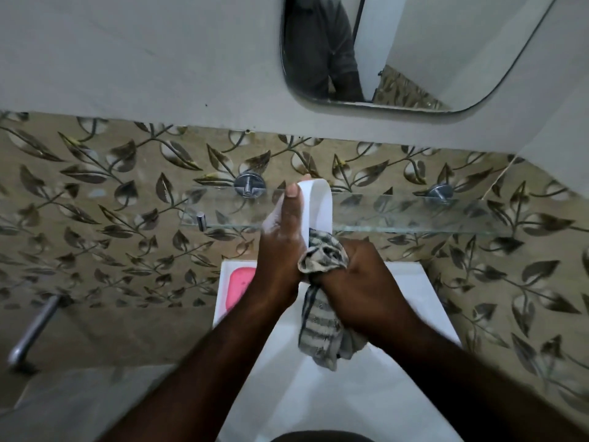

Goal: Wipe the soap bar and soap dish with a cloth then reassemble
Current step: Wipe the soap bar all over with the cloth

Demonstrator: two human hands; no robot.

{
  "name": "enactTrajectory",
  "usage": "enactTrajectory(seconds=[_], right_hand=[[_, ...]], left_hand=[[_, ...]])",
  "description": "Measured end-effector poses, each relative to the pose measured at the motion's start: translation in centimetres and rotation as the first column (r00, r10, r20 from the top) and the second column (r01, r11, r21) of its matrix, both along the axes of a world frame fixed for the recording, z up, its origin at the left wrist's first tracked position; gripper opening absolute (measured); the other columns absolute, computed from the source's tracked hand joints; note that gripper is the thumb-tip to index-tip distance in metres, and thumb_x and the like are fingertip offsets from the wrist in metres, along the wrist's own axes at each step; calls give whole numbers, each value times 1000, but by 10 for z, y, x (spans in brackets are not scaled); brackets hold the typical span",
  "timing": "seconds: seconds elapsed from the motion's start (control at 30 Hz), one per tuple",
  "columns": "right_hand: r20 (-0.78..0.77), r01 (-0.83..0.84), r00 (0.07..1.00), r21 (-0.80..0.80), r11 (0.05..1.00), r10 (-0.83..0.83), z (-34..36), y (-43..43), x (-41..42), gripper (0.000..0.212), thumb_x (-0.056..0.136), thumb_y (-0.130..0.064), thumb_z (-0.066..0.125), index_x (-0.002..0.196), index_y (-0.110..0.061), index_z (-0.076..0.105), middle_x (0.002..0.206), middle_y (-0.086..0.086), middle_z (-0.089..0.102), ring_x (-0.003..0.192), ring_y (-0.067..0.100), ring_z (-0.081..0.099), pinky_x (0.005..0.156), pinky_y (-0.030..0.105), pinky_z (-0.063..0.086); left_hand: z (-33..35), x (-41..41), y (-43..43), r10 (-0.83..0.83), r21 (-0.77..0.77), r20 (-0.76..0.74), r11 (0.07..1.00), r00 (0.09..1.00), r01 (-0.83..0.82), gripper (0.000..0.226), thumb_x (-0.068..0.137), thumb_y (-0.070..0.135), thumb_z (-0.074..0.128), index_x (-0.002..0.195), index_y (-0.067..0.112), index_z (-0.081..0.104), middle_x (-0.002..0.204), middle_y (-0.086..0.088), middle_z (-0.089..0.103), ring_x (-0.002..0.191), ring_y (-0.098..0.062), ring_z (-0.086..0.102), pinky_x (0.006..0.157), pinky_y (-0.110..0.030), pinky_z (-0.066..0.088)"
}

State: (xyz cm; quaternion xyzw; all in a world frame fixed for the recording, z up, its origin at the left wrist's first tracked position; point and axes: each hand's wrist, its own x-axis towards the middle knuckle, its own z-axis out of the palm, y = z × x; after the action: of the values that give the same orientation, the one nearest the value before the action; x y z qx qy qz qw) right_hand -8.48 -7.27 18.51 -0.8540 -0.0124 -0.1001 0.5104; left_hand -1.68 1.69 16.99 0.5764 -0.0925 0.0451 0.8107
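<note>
Dish in your left hand, cloth in your right, both raised in front of the glass shelf (414, 212). The soap dish (318, 202) is plain white with rounded corners and a smooth, slightly curved wall; you hold it upright on its end, one face turned toward your right. Your left hand (280, 250) grips it with the thumb laid straight up along the near edge, and a fingertip peeks over the top. Your right hand (366, 275) is curled tight round the cloth (322, 327), a thin fabric with grey and off-white stripes. Its upper part is bunched into a wad pressed against the lower end of the dish, while the loose tail hangs down below your wrist. The soap bar (240, 287) lies apart from the dish, flat on the left side of the white basin (318, 403), partly hidden behind your left forearm. It is bright pink with rounded corners. Leaf-patterned tiles (111, 202) cover the wall behind, a mirror (446, 43) hangs above, and a metal tap (32, 330) juts out at far left.
</note>
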Motion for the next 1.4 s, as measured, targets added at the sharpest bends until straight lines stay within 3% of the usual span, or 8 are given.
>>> enactTrajectory(seconds=[0.13, 0.3, 0.5, 0.77, 0.93, 1.1, 1.27, 1.4], right_hand=[[-188, 44, 982, 395, 918, 34, 45, -8, 17, 17, 80, -4, 58, 68, -6, 70, 61, 15, 69, 58, 23, 69, 56, 40, 58], [-208, 156, 972, 919, 363, 107, 57, 2, 35, 16, 92, -4, 48, 80, -3, 58, 69, 10, 62, 58, 20, 64, 57, 31, 55], [224, -3, 972, 317, 949, -72, 28, 7, -9, 14, 87, -11, 63, 79, -18, 72, 71, -1, 75, 65, 13, 72, 57, 28, 58], [317, 31, 919, -651, 758, 235, -27, -34, -25, 57, 54, 6, 75, 100, -25, 66, 98, -10, 66, 81, 20, 64, 64, 27, 51], [330, 45, 938, -416, 908, 105, -40, -28, -25, 12, 71, -13, 68, 83, -12, 72, 78, -1, 71, 72, 18, 65, 66, 22, 49], [100, -99, 993, 341, 935, 69, -14, -20, -30, 7, 81, -9, 69, 75, -9, 66, 49, -1, 60, 39, 23, 56, 42, 39, 49], [123, -203, 976, 217, 955, 180, 11, -8, -41, 10, 80, -14, 74, 78, -24, 72, 76, -7, 74, 69, 3, 70, 62, 16, 53], [178, -230, 926, -437, 870, 334, 1, -1, -50, 18, 84, -12, 64, 97, -23, 70, 93, -13, 65, 86, 5, 64, 71, 18, 50]], left_hand=[[-5, 8, 4, -141, 44, 203, 990, 969, 135, 36, 95, 49, 42, 118, 33, 64, 106, 9, 74, 98, -10, 68, 79, -22, 54], [-8, 7, 8, -284, 85, 59, 957, 957, 279, 27, 100, 6, 39, 111, 21, 59, 82, 18, 71, 74, 10, 66, 70, -8, 49], [16, 4, 8, -306, 11, 145, 952, 941, 307, 44, 94, 48, 48, 127, 22, 60, 111, 0, 72, 104, -15, 66, 84, -25, 53], [19, -1, 1, -311, 95, -178, 939, 934, 331, 43, 74, 73, 56, 93, 39, 73, 98, 2, 76, 96, -23, 70, 87, -43, 57], [15, -5, 5, -403, 4, -301, 906, 864, 424, 38, 81, 61, 59, 94, 28, 72, 86, -3, 76, 74, -17, 71, 66, -33, 59], [5, -15, 16, -484, -85, -31, 873, 875, 480, 74, 64, 62, 75, 131, 41, 52, 112, 8, 68, 92, -20, 66, 74, -37, 56], [-24, -36, 23, -346, -77, 0, 936, 938, 345, 65, 74, 34, 73, 132, 15, 50, 149, -20, 40, 116, -27, 59, 92, -32, 51], [-33, -42, 18, -332, -360, -18, 882, 943, 304, 86, 58, 38, 79, 131, 3, 49, 133, -15, 58, 122, -28, 55, 100, -36, 46]])
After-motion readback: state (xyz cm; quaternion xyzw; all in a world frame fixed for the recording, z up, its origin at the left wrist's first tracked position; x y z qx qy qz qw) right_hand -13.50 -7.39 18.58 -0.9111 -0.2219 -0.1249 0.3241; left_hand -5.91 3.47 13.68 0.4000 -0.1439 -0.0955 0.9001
